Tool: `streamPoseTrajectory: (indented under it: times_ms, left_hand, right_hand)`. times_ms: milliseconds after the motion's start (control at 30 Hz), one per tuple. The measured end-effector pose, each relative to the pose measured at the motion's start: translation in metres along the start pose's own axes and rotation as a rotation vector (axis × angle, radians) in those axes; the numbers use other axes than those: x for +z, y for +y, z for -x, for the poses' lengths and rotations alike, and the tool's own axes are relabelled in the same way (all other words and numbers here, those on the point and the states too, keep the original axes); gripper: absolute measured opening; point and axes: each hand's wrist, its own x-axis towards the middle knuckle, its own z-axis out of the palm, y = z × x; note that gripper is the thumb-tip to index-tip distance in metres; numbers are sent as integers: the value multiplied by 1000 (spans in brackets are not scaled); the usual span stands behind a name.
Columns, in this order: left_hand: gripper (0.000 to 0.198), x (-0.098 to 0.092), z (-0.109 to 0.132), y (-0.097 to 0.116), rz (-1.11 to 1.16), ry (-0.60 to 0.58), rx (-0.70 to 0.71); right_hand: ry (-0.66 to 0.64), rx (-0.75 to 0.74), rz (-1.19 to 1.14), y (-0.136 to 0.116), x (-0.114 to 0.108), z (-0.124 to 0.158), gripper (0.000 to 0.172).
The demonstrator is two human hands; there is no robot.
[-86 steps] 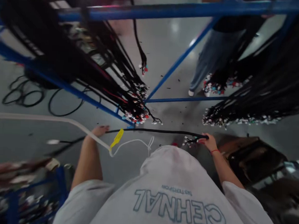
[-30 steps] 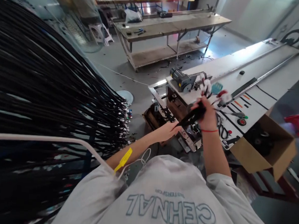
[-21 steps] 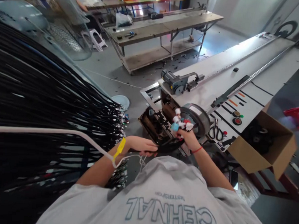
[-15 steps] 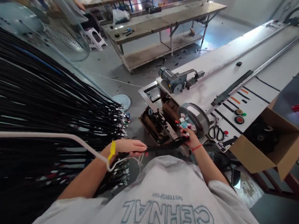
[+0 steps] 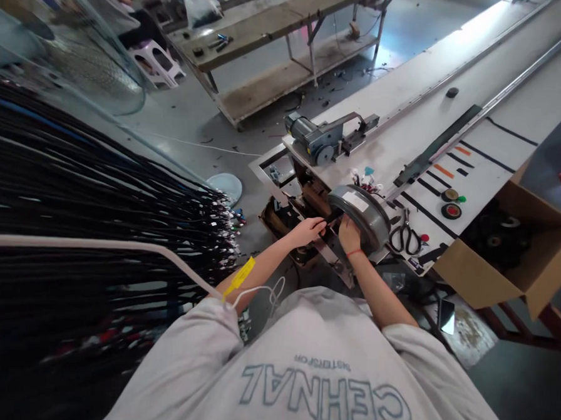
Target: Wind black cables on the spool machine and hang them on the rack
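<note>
My left hand (image 5: 310, 231) is closed around a black-wrapped wire harness (image 5: 333, 218) at the near side of a grey ring-shaped taping machine (image 5: 372, 216). White, red and blue connectors (image 5: 367, 182) at the harness end stick up beyond the ring. My right hand (image 5: 349, 236) is against the near face of the ring, just right of the harness. Its fingertips are hidden there, so their grip cannot be made out.
Many black harnesses (image 5: 98, 181) hang on the left, beside a fan (image 5: 100, 69) and a pale bent tube (image 5: 95, 245). On the white workbench (image 5: 436, 105) lie scissors (image 5: 406, 236), tape rolls (image 5: 451, 211) and a motor unit (image 5: 312, 136). A cardboard box (image 5: 488, 277) stands right.
Both hands have moved forward to the ring machine. The connectors, in my right hand before, now show past the ring. My left hand has slid the harness up and right.
</note>
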Motion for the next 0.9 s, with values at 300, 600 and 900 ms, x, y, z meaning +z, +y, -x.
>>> streamPoseTrajectory:
  times_ms: [300, 600, 900]
  left_hand:
    - [36, -10, -16, 2, -41, -47, 96]
    - [37, -8, -6, -15, -32, -46, 134]
    - [36, 6, 10, -25, 4, -64, 156]
  right_hand:
    - [-73, 32, 297, 3, -6, 22, 19]
    - [-53, -43, 67, 7, -11, 15, 10]
    - [-45, -72, -92, -5, -26, 27, 26]
